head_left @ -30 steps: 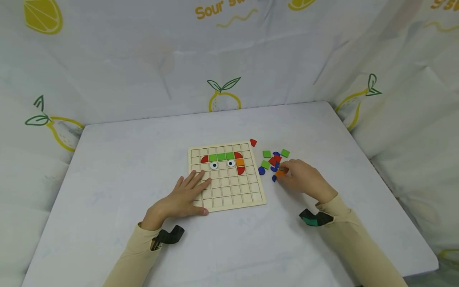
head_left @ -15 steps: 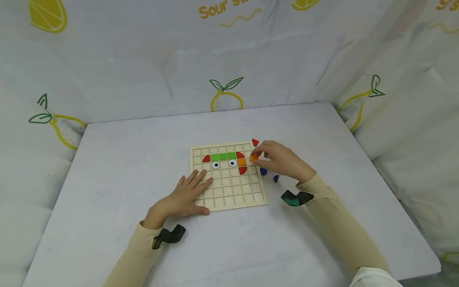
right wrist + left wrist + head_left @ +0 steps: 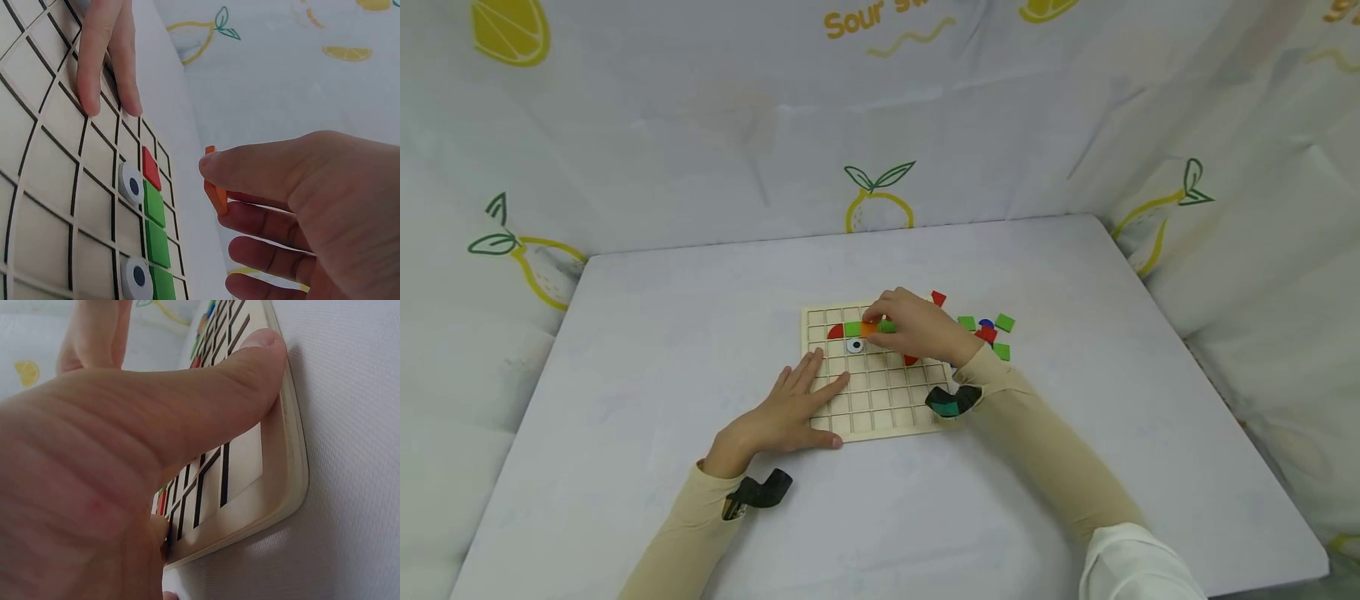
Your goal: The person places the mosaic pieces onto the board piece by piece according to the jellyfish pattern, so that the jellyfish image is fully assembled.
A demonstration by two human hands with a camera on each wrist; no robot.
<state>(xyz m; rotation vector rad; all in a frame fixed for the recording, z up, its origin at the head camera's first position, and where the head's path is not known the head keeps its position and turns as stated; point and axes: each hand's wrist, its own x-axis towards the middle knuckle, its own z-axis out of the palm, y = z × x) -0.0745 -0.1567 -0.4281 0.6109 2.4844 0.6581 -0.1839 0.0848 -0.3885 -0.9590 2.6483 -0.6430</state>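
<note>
A pale wooden grid board (image 3: 887, 404) lies on the table, with my left hand (image 3: 781, 410) spread flat over its left side and the thumb at the near edge. My right hand (image 3: 919, 327) is over the upper part of the board, pinching an orange tile (image 3: 217, 195) between thumb and index finger. In the right wrist view the tile is held clear of the grid. Set in the grid are a red quarter-round tile (image 3: 836, 332), a row of green tiles (image 3: 158, 244) and two round eye pieces (image 3: 132, 182). The right hand hides the row's right end in the head view.
To the right of the board lies a loose cluster of green tiles (image 3: 1004, 322), red tiles (image 3: 987, 334) and blue pieces, partly behind the right wrist. A red tile (image 3: 938, 297) lies by the board's far right corner. A lemon-print curtain (image 3: 700, 150) rises behind the table.
The right hand has picked up the orange tile from the loose pieces and carried it left across to over the green row. The left hand has stayed on the board.
</note>
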